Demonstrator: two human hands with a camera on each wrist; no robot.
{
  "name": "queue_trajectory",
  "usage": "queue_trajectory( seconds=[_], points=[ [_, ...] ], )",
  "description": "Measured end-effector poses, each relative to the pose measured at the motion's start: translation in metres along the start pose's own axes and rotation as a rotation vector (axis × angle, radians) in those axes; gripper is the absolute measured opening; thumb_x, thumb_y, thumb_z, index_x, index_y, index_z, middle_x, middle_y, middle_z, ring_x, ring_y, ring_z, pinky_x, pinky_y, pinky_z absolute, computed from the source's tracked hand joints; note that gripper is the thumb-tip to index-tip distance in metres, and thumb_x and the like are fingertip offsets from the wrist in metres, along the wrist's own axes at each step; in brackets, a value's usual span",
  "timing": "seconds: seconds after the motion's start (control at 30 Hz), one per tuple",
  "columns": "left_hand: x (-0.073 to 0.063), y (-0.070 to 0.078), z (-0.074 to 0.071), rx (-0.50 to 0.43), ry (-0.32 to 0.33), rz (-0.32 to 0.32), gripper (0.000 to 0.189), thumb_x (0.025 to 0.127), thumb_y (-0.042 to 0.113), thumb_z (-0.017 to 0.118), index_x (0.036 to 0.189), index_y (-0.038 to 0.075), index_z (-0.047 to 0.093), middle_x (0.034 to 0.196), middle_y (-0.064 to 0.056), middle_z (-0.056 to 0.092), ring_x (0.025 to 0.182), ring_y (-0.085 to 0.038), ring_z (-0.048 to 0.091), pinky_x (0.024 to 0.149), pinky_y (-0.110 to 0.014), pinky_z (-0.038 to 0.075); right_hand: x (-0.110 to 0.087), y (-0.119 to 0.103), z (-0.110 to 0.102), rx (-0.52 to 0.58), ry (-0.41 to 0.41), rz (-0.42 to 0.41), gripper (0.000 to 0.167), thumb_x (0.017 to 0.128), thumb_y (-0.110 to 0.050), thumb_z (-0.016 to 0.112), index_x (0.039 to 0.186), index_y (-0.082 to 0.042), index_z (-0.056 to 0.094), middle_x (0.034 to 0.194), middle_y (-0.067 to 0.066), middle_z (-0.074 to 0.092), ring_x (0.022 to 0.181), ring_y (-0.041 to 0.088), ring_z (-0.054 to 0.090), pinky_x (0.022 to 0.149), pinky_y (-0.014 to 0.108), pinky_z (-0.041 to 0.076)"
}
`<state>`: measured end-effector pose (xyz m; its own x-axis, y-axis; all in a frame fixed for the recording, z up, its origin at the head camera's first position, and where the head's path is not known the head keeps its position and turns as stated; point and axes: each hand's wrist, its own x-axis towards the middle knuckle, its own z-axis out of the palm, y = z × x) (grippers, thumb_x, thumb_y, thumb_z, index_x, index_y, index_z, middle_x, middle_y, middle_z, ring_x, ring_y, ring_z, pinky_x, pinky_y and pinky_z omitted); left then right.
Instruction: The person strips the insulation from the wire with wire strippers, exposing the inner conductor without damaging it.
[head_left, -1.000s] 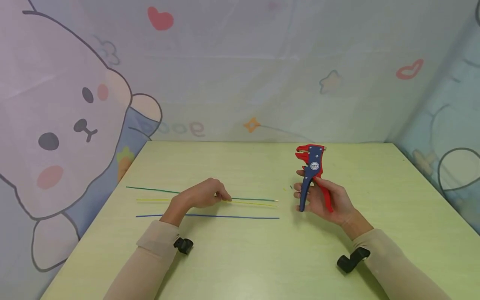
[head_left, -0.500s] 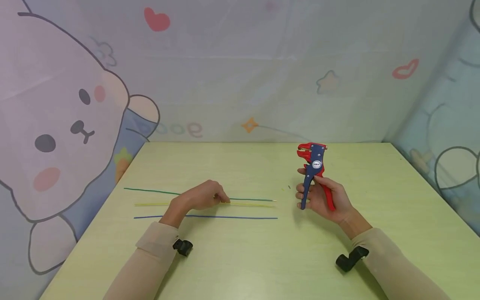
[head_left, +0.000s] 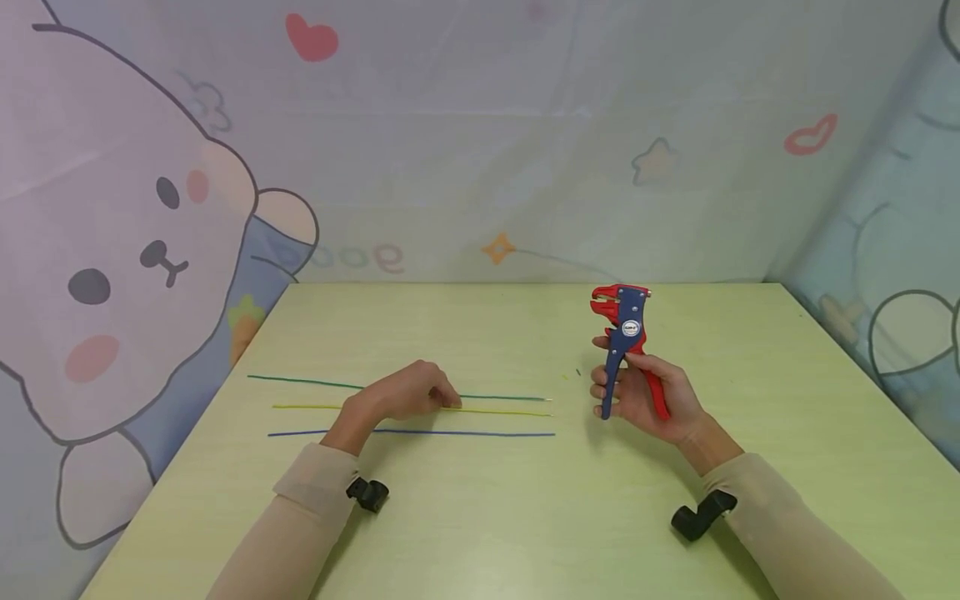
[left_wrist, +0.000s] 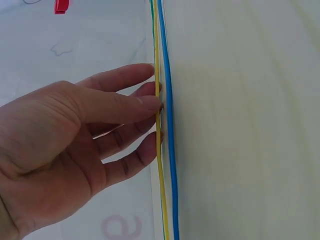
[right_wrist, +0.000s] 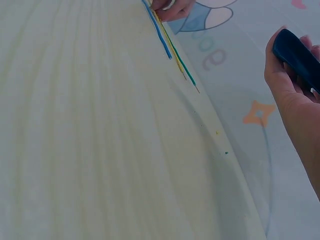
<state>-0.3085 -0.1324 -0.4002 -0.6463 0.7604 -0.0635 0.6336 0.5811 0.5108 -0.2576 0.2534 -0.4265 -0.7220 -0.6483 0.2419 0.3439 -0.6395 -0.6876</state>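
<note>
My left hand point(head_left: 405, 390) is low over the table and pinches a yellow wire point(head_left: 510, 411) near its middle. In the left wrist view the thumb crosses the yellow wire point(left_wrist: 158, 65), with fingertips behind it. Beyond it lies a green wire point(head_left: 300, 381); on the near side, a blue wire point(head_left: 465, 433), roughly parallel. Bare metal shows at the right ends of the green and yellow wires in the right wrist view. My right hand point(head_left: 671, 404) holds a red and blue wire stripper point(head_left: 628, 325) upright by its handles, its jaws apart and pointing left.
Small insulation scraps, one yellow point(head_left: 566, 377) and one dark green point(head_left: 578, 372), lie on the pale yellow table point(head_left: 480, 517) between the wires and the stripper. A printed cloth backdrop point(head_left: 450, 150) rises behind the table's far edge.
The yellow wire has shifted slightly toward the blue wire, away from the green one, with my left hand on it. The right hand holds the stripper nearly still. The head view has shifted a little.
</note>
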Motion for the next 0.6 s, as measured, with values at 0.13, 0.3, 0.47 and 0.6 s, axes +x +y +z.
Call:
queue_trajectory(
  seconds=[0.13,0.3,0.47,0.6],
  points=[
    [-0.001,0.0,-0.006,0.0,0.008,0.007,0.033,0.092,-0.012,0.06,0.118,0.001,0.074,0.111,-0.009,0.073,0.1,-0.021,0.067,0.086,-0.032,0.054,0.001,-0.001,-0.001,-0.001,-0.004,0.007,0.045,0.108,-0.025,0.012,0.146,-0.012,0.034,0.106,0.014,0.055,0.101,0.029,0.055,0.092,0.046,0.047],
    [-0.005,0.011,-0.018,-0.141,0.006,-0.007,0.035,0.095,-0.005,0.063,0.128,0.004,0.068,0.117,-0.012,0.07,0.103,-0.021,0.066,0.085,-0.033,0.055,0.0,-0.006,-0.004,0.017,-0.036,-0.015,0.047,0.108,-0.025,0.011,0.147,-0.01,0.033,0.107,0.016,0.055,0.102,0.03,0.056,0.092,0.046,0.047],
    [-0.023,0.027,-0.033,-0.34,-0.139,-0.206,0.037,0.089,-0.011,0.067,0.123,0.004,0.071,0.116,-0.015,0.069,0.101,-0.028,0.069,0.073,-0.037,0.059,0.002,-0.009,-0.007,-0.006,-0.027,-0.005,0.046,0.108,-0.025,0.013,0.147,-0.01,0.034,0.107,0.015,0.056,0.102,0.029,0.056,0.093,0.047,0.048],
    [-0.031,0.03,-0.035,-0.412,-0.204,-0.285,0.036,0.084,-0.013,0.07,0.116,0.002,0.073,0.11,-0.016,0.071,0.091,-0.027,0.071,0.069,-0.039,0.059,0.006,-0.009,-0.007,-0.039,-0.01,0.016,0.045,0.108,-0.025,0.014,0.146,-0.012,0.033,0.107,0.014,0.056,0.103,0.029,0.056,0.093,0.046,0.047]
  ],
)
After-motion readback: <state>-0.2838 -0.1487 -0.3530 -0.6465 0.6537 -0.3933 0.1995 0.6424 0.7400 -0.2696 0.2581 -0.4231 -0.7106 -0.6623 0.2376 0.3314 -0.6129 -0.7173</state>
